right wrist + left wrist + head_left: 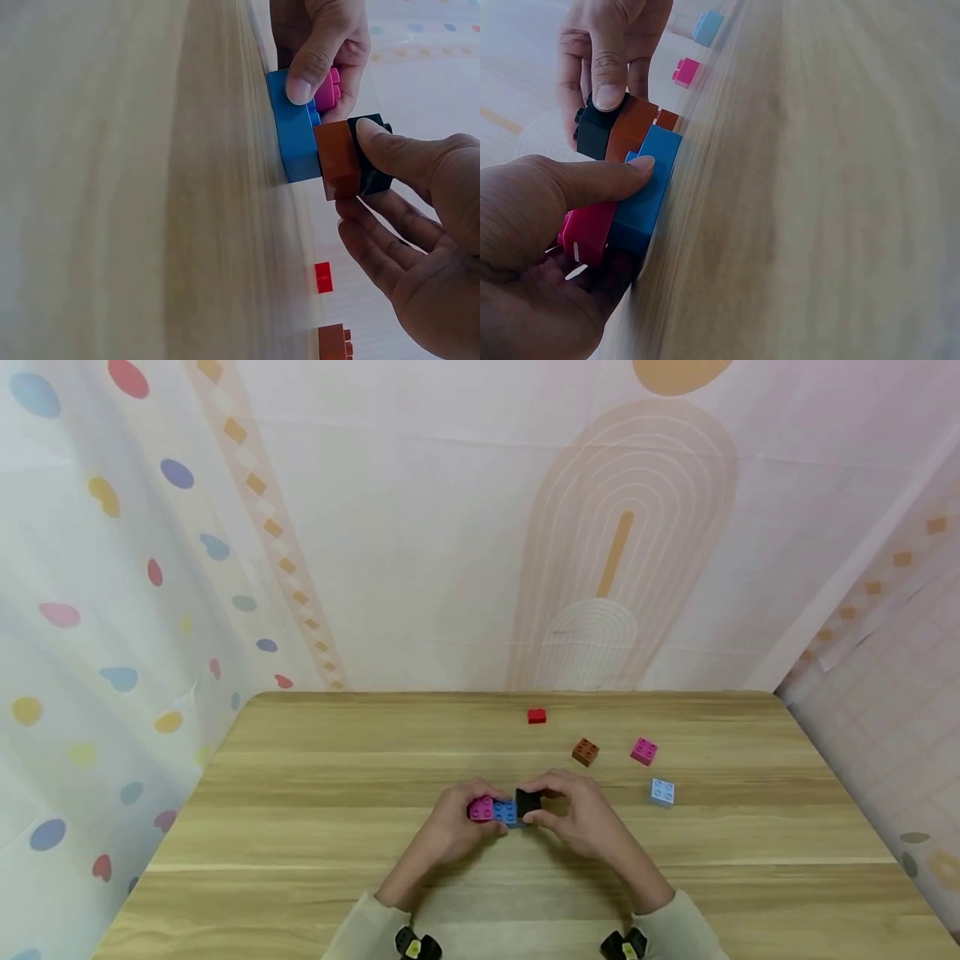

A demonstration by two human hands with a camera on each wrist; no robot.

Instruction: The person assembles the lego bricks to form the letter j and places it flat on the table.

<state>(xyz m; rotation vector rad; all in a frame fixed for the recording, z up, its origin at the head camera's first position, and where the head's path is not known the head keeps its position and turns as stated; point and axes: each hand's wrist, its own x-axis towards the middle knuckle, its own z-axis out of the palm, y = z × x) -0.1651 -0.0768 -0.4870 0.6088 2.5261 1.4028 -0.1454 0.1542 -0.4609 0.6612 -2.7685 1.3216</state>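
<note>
My left hand (452, 823) grips a long blue brick (505, 812) between thumb and fingers, low at the tabletop. On the blue brick's left end sits a pink brick (481, 809), partly covered by that hand. My right hand (581, 814) pinches a black brick (528, 803) by its sides. Beneath the black one, an orange-brown brick (339, 161) shows in the right wrist view, stacked against it. This pair is over the right end of the blue brick, slightly tilted; whether it is fully seated cannot be told.
Loose bricks lie beyond and right of the hands on the wooden table (300, 777): a red one (537, 716), a brown one (586, 752), a pink one (644, 751) and a light blue one (662, 792). A patterned curtain (420, 552) hangs behind the far edge.
</note>
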